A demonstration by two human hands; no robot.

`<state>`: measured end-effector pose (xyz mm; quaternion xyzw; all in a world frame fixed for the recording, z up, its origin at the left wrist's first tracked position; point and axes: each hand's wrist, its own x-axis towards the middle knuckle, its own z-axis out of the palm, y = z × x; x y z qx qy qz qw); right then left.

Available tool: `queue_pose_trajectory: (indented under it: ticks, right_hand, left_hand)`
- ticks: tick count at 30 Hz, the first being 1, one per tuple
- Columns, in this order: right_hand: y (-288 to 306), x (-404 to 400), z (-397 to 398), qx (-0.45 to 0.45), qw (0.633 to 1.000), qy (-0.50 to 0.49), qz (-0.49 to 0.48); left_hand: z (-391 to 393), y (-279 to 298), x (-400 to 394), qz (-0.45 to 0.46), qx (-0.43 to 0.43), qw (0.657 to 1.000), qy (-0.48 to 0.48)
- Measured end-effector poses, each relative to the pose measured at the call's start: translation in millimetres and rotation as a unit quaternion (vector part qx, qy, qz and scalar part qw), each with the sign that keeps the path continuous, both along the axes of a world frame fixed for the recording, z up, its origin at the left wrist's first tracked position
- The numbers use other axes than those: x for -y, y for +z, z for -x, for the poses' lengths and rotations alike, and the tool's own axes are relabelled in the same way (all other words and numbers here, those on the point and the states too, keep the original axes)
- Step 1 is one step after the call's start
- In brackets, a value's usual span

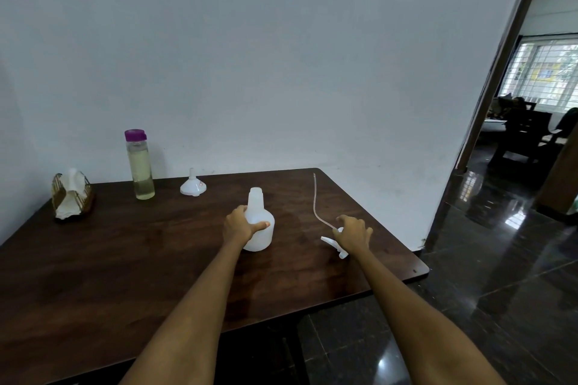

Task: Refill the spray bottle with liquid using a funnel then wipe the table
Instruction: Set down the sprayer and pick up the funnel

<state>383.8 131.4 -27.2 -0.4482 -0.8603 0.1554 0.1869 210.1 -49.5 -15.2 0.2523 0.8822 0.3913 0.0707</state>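
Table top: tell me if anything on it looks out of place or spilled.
Nothing is spilled. The white plastic spray bottle stands open in the left hand, its white trigger head with long dip tube lying flat by the right hand. The small white funnel sits upside down.

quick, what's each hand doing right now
Left hand: grips the bottle.
Right hand: open, fingers spread over the sprayer head, not gripping it.
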Motion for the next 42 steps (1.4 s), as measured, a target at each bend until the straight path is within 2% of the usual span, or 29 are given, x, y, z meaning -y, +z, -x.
queue_pose_trajectory:
  ticks: [9,15,19,23,28,32,38,42]
  right_hand:
    - [20.8,20.1,33.0,-0.080,0.995,0.048,-0.046]
    - [63.7,38.7,51.3,-0.181,0.977,0.084,-0.081]
    - [92.0,73.3,78.6,-0.227,0.956,0.143,-0.119]
    - [105.4,119.9,118.7,-0.248,0.933,0.221,-0.142]
    - [94.9,171.8,176.5,-0.210,0.921,0.299,-0.136]
    - [66.0,193.4,218.8,-0.125,0.928,0.329,-0.123]
    - [19.6,187.4,279.7,-0.001,0.955,0.293,-0.050]
    - [3.5,172.9,325.2,-0.002,0.972,0.234,0.038]
  left_hand:
    - [-5.1,-1.2,-2.0,-0.015,0.008,1.000,-0.010]
    - [-1.8,-2.7,10.1,-0.060,0.069,0.995,-0.033]
    - [13.5,-1.9,44.2,-0.030,0.064,0.997,-0.010]
    - [38.6,4.0,95.0,0.042,0.011,0.998,0.049]
    - [72.9,11.3,157.1,0.145,-0.009,0.984,0.106]
    - [102.0,8.8,192.0,0.208,0.007,0.971,0.118]
    - [158.0,0.1,206.9,0.286,0.009,0.951,0.113]
    - [207.2,-2.0,200.9,0.340,0.010,0.934,0.109]
